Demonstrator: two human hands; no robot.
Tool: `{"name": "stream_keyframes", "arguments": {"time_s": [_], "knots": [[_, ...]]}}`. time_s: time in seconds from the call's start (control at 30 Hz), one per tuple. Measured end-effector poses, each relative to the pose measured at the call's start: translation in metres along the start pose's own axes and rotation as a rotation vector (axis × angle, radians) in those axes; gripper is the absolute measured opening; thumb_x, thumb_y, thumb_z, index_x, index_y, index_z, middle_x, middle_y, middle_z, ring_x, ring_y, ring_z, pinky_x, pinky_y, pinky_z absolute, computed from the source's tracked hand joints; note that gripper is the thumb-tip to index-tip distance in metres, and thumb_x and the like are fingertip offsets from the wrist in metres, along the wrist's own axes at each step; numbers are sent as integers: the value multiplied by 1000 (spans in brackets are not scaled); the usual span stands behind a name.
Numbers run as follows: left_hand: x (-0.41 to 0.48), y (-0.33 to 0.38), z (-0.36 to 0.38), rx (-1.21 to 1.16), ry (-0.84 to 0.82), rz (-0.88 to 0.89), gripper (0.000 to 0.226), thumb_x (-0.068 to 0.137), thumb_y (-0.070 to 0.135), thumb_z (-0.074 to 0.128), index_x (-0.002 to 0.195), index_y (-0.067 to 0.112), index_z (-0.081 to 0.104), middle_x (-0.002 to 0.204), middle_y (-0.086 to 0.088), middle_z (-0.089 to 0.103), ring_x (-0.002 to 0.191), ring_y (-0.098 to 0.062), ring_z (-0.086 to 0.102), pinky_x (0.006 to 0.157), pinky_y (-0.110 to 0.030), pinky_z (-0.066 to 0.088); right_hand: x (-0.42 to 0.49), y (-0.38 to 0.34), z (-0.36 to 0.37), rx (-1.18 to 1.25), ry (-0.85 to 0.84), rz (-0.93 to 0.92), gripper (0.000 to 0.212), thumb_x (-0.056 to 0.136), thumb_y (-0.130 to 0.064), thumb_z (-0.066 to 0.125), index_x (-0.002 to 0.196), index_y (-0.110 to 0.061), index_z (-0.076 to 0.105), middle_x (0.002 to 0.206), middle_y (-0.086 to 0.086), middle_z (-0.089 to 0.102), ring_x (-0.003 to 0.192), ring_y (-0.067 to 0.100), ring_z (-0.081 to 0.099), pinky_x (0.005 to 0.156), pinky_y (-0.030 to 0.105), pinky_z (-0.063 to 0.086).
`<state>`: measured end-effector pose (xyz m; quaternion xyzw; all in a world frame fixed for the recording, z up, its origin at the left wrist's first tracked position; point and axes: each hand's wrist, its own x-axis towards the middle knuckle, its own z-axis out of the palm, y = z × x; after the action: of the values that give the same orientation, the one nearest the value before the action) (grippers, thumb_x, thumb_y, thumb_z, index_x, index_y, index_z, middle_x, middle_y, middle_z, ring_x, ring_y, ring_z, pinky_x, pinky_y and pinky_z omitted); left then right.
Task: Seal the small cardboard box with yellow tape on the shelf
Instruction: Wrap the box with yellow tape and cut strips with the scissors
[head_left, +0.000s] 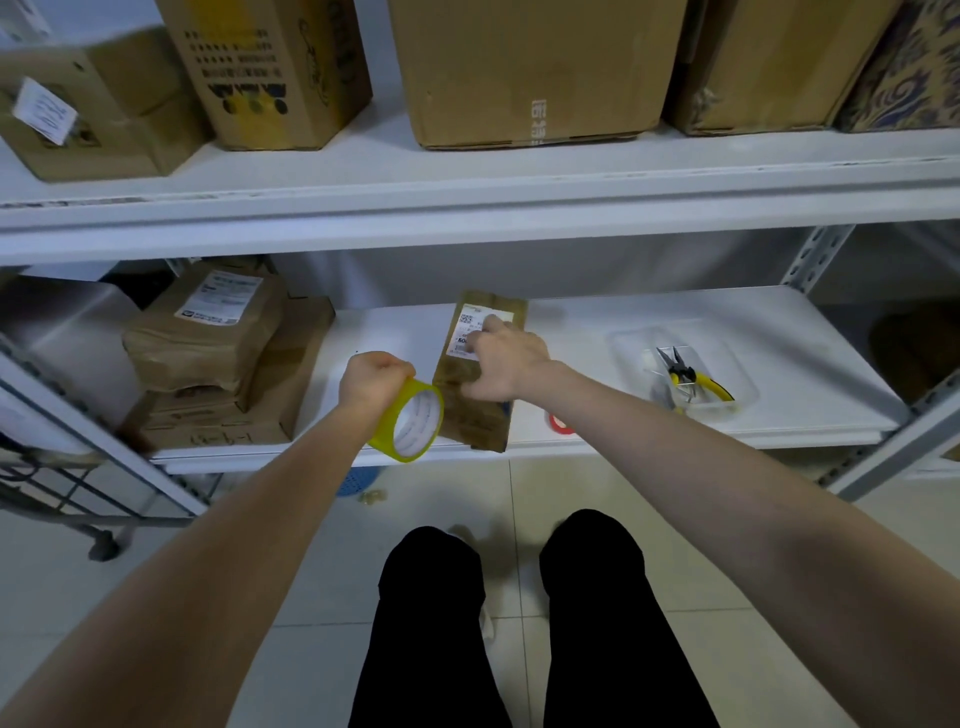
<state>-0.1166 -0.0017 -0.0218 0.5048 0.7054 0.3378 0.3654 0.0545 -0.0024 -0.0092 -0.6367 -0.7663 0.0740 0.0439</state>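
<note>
Judging by the bare cardboard, you are at the start: no yellow strip shows yet. The lower shelf (675, 322) carries the box (475, 415) at its front edge, lying lengthwise away from you, well apart from the tray (737, 387). The roll (410, 426) hangs just beside the box's left side. Your left hand (376, 376) has its grip curled round the roll's top. Your right hand (506, 361) presses on the box top, fingers over the label (470, 319), gripping nothing. Next you likely need 1 free tape end, stuck down while the right hand steadies the box.
</note>
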Motion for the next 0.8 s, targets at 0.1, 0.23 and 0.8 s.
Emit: {"name": "stream_keyframes", "arguments": {"time_s": [0.1,0.23,0.8], "knots": [[-6,1,1,-50,-15,36,8,83,14,66,76,11,66,87,-6,61,85,-22,52,82,-31,44,2,-13,6,383,84,-88,29,86,-16,54,111,-11,68,117,6,64,111,24,58,84,26,43],[-13,1,-3,-79,-24,95,15,86,12,60,72,12,65,80,-6,60,82,-22,53,77,-30,43,6,-33,13,753,-2,-31,19,88,-16,61,98,-7,74,103,5,72,100,19,64,90,30,49],[-49,16,-13,-267,-270,64,57,86,-1,62,133,11,33,63,-3,60,34,-6,55,38,-16,45,4,-38,8,674,167,84,18,86,-7,56,74,-18,63,83,-6,66,88,17,64,70,24,43]]}}
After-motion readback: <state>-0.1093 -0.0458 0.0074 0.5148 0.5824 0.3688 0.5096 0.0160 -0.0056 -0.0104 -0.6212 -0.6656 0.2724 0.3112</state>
